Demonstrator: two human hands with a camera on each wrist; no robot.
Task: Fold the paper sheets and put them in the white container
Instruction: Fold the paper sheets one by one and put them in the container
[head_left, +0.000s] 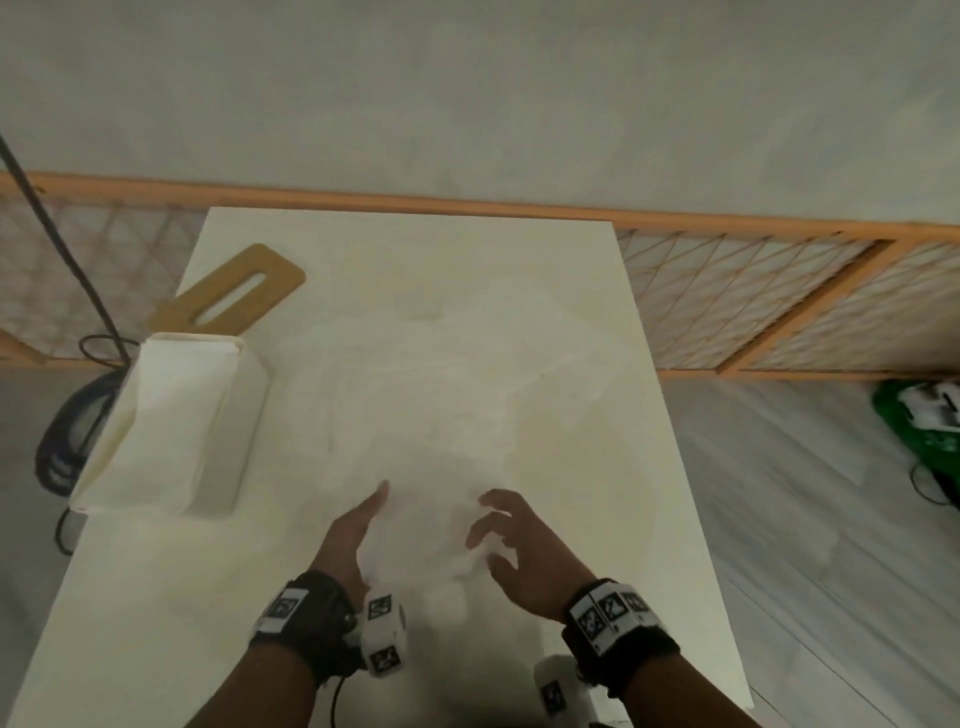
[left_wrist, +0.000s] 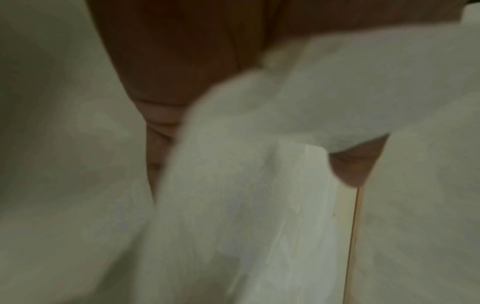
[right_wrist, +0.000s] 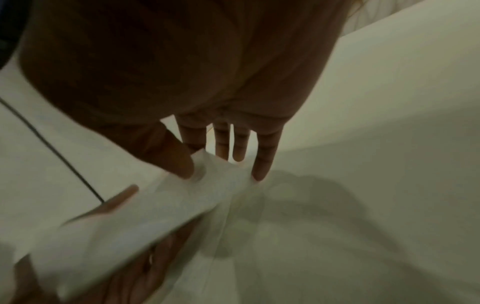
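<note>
Mid-fold: right hand (head_left: 524, 556) pinches the sheet (right_wrist: 145, 216); left hand (head_left: 350, 540) flat, fingers straight, steadying it. Next: crease, then into the container (head_left: 244, 415).

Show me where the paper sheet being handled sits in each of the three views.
Head: the paper sheet lies low in the centre, between both hands, faint against the table.
Left wrist: it fills the middle and right, blurred, draped over the left hand.
Right wrist: it runs from centre to lower left, under the right hand's fingers.
Shared landmark: the white table.
</note>
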